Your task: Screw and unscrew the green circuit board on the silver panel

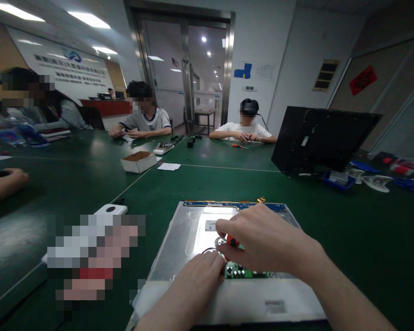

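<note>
A flat metal panel (172, 239) lies on the green table in front of me, with a blue circuit strip (210, 203) along its far edge. On the panel sits a green circuit board (248, 272), partly covered by my hands. My right hand (258, 234) is closed around a red-and-black tool (232, 241), its tip hidden. My left hand (205, 271) rests at the board's left edge, fingers together near a thin dark wire; what they hold, if anything, is hidden.
A white power strip (115, 209) lies left of the panel. Farther off are an open box (138, 162), a black monitor (320, 140) at the right and a blue tray (338, 180). Several people sit around the green table (207, 181).
</note>
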The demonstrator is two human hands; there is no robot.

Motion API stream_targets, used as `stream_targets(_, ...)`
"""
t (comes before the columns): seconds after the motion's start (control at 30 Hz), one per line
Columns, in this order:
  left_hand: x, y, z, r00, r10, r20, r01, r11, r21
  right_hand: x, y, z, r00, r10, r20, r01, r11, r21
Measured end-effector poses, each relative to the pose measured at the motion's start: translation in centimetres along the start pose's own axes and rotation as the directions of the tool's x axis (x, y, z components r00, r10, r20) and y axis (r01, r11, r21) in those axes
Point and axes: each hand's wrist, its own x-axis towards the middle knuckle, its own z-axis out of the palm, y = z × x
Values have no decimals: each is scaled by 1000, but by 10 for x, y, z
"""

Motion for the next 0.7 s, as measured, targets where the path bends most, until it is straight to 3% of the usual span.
stream_targets(0.13, 1, -3, 6, 1000, 19, 0, -19, 999, 27, -4, -1, -1, 997, -79, -4, 79, 995, 68)
stream_targets(0.3, 0, -6, 10, 998, 34, -45, -33, 999, 15, -5, -1, -2, 999, -37, 2, 36, 997, 72)
stream_targets(0.5, -1, -5, 9, 1000, 7, -11, -7, 999, 32, -8, 0, -6, 995, -88, 38, 81, 985, 153)
stream_targets(0.7, -1, -3, 4, 1000, 20, 7, -20, 1000, -22, -9, 2, -6, 997, -72, 10, 70, 990, 123)
